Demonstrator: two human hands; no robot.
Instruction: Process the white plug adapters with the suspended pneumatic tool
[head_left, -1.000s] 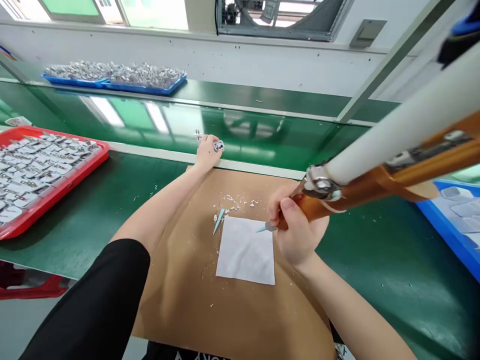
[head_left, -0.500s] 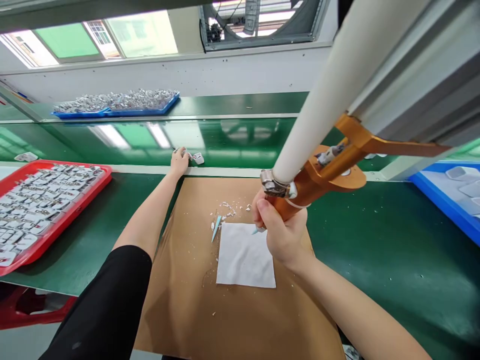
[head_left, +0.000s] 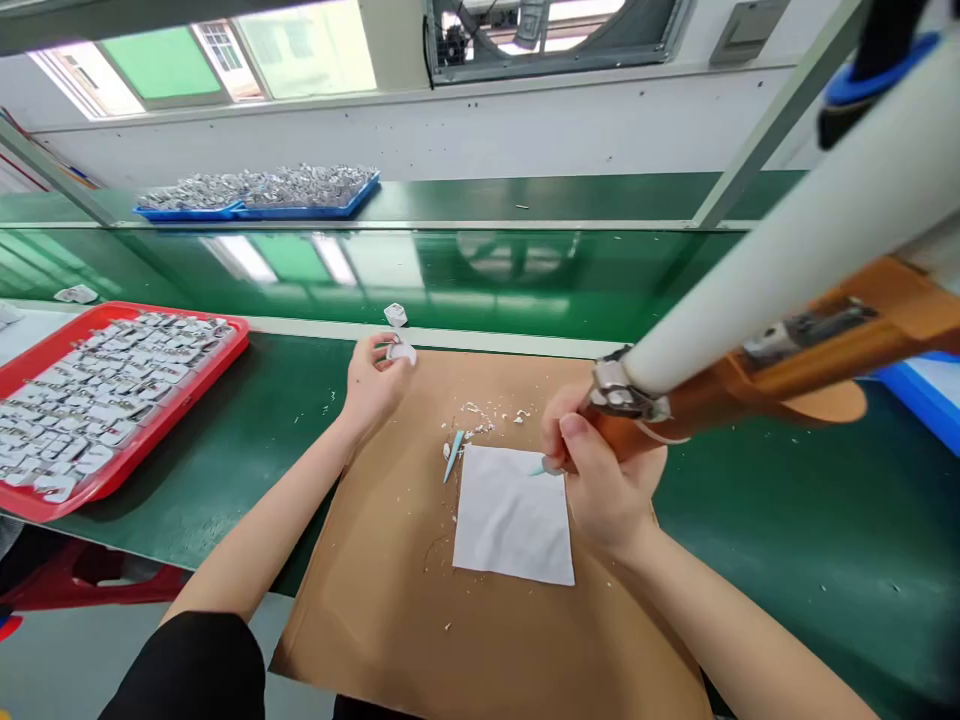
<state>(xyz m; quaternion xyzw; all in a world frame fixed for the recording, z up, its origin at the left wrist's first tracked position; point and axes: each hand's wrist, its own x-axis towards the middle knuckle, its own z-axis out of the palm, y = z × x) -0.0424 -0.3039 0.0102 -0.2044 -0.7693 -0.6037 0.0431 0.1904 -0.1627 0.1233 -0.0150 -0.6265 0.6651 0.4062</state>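
My left hand [head_left: 377,382] pinches a small round white piece [head_left: 402,352] above the far left corner of the brown cardboard [head_left: 390,600]. Just beyond it, another white piece [head_left: 395,314] lies at the ledge. My right hand [head_left: 600,465] is closed around a pale blue pointed tool [head_left: 541,468], most of which the fingers hide. Its tip hangs over the right part of a white cloth [head_left: 513,520]. Left of the cloth lies a second blue pointed piece [head_left: 453,456], with white crumbs [head_left: 480,418] near it.
A red tray [head_left: 241,340] of white pieces stands at the left. On the back shelf is a blue tray [head_left: 300,212] of silvery parts. A white tube [head_left: 750,255] with an orange bracket [head_left: 825,340] slants in close above my right hand. A blue tray [head_left: 926,400] is at the right edge.
My left hand has come back from the ledge toward me with a white piece in its fingers. The view has shifted, and the tube and bracket appear farther right. My right hand keeps its grip.
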